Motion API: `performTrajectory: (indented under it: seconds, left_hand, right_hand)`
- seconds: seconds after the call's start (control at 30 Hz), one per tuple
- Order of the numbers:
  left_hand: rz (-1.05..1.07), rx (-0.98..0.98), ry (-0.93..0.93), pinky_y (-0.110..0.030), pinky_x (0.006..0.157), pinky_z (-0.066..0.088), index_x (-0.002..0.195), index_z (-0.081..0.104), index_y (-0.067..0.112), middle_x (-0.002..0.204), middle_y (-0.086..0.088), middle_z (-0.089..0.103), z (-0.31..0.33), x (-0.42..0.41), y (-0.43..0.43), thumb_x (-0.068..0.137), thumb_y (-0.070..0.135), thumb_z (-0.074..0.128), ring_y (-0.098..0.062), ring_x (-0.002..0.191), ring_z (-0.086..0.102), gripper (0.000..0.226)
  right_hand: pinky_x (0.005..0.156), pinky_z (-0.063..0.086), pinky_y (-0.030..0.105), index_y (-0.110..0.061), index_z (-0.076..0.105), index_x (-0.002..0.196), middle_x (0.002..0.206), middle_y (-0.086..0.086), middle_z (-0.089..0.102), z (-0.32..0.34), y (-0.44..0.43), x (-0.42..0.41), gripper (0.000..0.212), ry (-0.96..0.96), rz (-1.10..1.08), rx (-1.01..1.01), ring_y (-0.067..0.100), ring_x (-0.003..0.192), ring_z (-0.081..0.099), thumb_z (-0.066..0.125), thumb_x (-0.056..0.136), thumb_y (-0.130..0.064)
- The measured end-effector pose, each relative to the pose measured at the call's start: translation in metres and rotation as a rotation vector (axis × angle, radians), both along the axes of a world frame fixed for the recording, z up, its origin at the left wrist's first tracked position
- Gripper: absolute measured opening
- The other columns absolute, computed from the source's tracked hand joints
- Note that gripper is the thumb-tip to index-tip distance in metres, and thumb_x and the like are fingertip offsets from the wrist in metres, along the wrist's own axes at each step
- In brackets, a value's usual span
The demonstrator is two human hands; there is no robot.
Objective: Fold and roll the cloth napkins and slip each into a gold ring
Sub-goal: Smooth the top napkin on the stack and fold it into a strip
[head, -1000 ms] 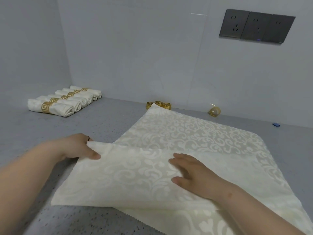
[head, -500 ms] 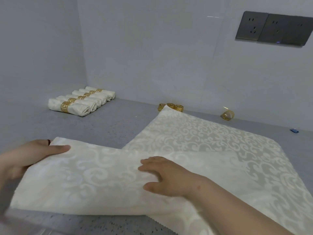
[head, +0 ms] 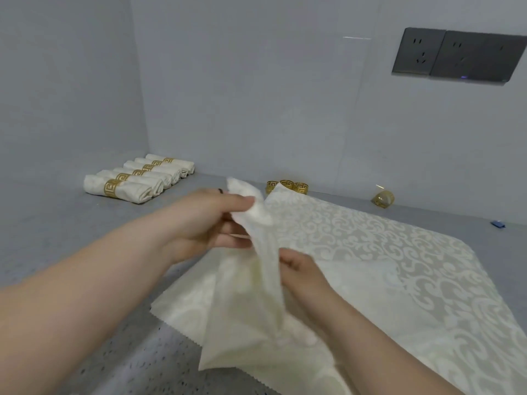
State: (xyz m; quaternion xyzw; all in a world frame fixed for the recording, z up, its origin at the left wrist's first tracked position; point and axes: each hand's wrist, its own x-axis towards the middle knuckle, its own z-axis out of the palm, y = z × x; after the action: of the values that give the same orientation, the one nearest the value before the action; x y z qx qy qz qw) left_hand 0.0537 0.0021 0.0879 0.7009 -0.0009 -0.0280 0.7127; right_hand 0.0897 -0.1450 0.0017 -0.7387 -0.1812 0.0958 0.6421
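We are working on the cream damask cloth napkin [head: 265,283], a soft square of patterned fabric whose gathered part hangs limp between our hands in the centre of the frame, while its lower edge trails onto the speckled grey countertop [head: 85,232]. It lies over a second, wider cream damask cloth [head: 385,252] spread flat across the right half of the frame. We judge the napkin light and floppy, with no stiffness of its own: it will sag wherever it is unsupported, and its smooth weave may slide over the cloth beneath. The pinked edges and the corners look like the best places to take hold of it, since a fold can be squared from there.

Our left hand [head: 211,223] reaches in from the lower left, raised off the counter, thumb and fingers pinching the napkin's upper end. Our right hand [head: 302,275] comes from the lower right, lower down, its fingers curled into the gathered fabric; how firmly it grips, we cannot tell.

Finished rolled napkins in gold rings [head: 137,181] sit at centre left, with spare gold rings [head: 286,186] by the back wall.
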Motion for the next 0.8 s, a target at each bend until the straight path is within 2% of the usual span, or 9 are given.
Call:
performTrajectory:
  seconds: [0.07, 0.17, 0.27, 0.37, 0.47, 0.53, 0.67, 0.73, 0.8]
  left_hand:
    - [-0.009, 0.095, -0.023, -0.024, 0.062, 0.055, 0.08, 0.061, 0.009, 0.069, -0.004, 0.069, -0.01, 0.011, -0.017, 0.09, 0.011, 0.051, -0.014, 0.063, 0.065, 0.014]
    - [0.011, 0.188, -0.051, -0.03, 0.083, 0.048, 0.091, 0.063, 0.007, 0.095, -0.013, 0.067, -0.029, 0.018, -0.034, 0.092, 0.017, 0.051, -0.021, 0.086, 0.06, 0.016]
    - [-0.021, 0.246, -0.033, -0.028, 0.097, 0.043, 0.101, 0.066, 0.022, 0.11, 0.001, 0.064, -0.04, 0.016, -0.053, 0.093, 0.032, 0.048, -0.013, 0.103, 0.058, 0.023]
    - [-0.076, 0.333, -0.05, -0.023, 0.108, 0.029, 0.132, 0.046, 0.029, 0.129, 0.016, 0.044, -0.057, 0.014, -0.061, 0.095, 0.035, 0.041, -0.004, 0.124, 0.04, 0.037]
    - [-0.085, 0.381, -0.083, -0.022, 0.11, 0.025, 0.139, 0.035, 0.03, 0.141, 0.015, 0.035, -0.068, 0.01, -0.066, 0.097, 0.031, 0.039, -0.004, 0.132, 0.032, 0.042]
    - [-0.069, 0.438, -0.13, -0.019, 0.109, 0.024, 0.138, 0.034, 0.031, 0.138, 0.02, 0.033, -0.072, 0.009, -0.064, 0.096, 0.03, 0.04, 0.0, 0.131, 0.029, 0.042]
    - [-0.078, 0.691, -0.265, 0.003, 0.094, 0.014, 0.136, 0.031, 0.039, 0.129, 0.034, 0.019, -0.082, -0.001, -0.045, 0.096, 0.032, 0.036, 0.014, 0.123, 0.017, 0.041]
    - [-0.06, 0.735, -0.25, 0.001, 0.094, 0.013, 0.136, 0.032, 0.038, 0.132, 0.033, 0.017, -0.089, -0.002, -0.037, 0.096, 0.032, 0.036, 0.016, 0.121, 0.014, 0.041]
    - [-0.036, 0.724, -0.201, -0.008, 0.101, 0.012, 0.136, 0.035, 0.036, 0.14, 0.028, 0.019, -0.097, 0.0, -0.031, 0.096, 0.032, 0.039, 0.012, 0.125, 0.015, 0.041]
  right_hand:
    - [0.05, 0.042, 0.016, -0.004, 0.059, 0.077, 0.064, 0.003, 0.058, 0.012, -0.011, 0.007, 0.016, 0.176, -0.078, 0.327, 0.011, 0.059, 0.054, 0.05, 0.089, -0.011]
    - [0.068, 0.05, 0.028, -0.001, 0.068, 0.091, 0.088, 0.019, 0.062, 0.023, -0.027, 0.011, 0.044, 0.371, 0.038, 0.461, 0.028, 0.082, 0.06, 0.041, 0.091, -0.036]
    - [0.064, 0.056, 0.021, -0.018, 0.078, 0.073, 0.08, 0.005, 0.073, 0.034, -0.043, 0.01, 0.058, 0.461, 0.131, 0.367, 0.015, 0.073, 0.07, 0.034, 0.089, -0.053]
    - [0.069, 0.055, 0.029, -0.018, 0.076, 0.078, 0.085, 0.006, 0.073, 0.047, -0.059, 0.013, 0.047, 0.479, 0.154, 0.237, 0.017, 0.075, 0.071, 0.05, 0.071, -0.057]
    - [0.064, 0.052, 0.027, -0.013, 0.067, 0.087, 0.078, 0.003, 0.072, 0.043, -0.069, 0.023, 0.024, 0.337, 0.11, -0.135, 0.016, 0.068, 0.069, 0.064, 0.078, -0.035]
    - [0.054, 0.05, 0.023, -0.011, 0.063, 0.08, 0.067, 0.001, 0.067, 0.041, -0.072, 0.024, 0.007, 0.238, 0.007, -0.309, 0.014, 0.057, 0.064, 0.059, 0.086, -0.014]
    - [0.05, 0.042, 0.022, -0.009, 0.057, 0.072, 0.062, 0.004, 0.059, 0.044, -0.097, 0.026, 0.014, 0.197, -0.097, -0.426, 0.018, 0.054, 0.054, 0.055, 0.086, -0.009]
    - [0.041, 0.033, 0.017, -0.012, 0.046, 0.062, 0.051, 0.0, 0.048, 0.046, -0.12, 0.027, 0.027, 0.176, -0.155, -0.471, 0.013, 0.044, 0.044, 0.055, 0.087, -0.009]
    - [0.042, 0.034, 0.02, -0.012, 0.044, 0.061, 0.046, -0.003, 0.048, 0.045, -0.14, 0.027, 0.028, 0.184, -0.208, -0.502, 0.012, 0.041, 0.043, 0.055, 0.087, -0.009]
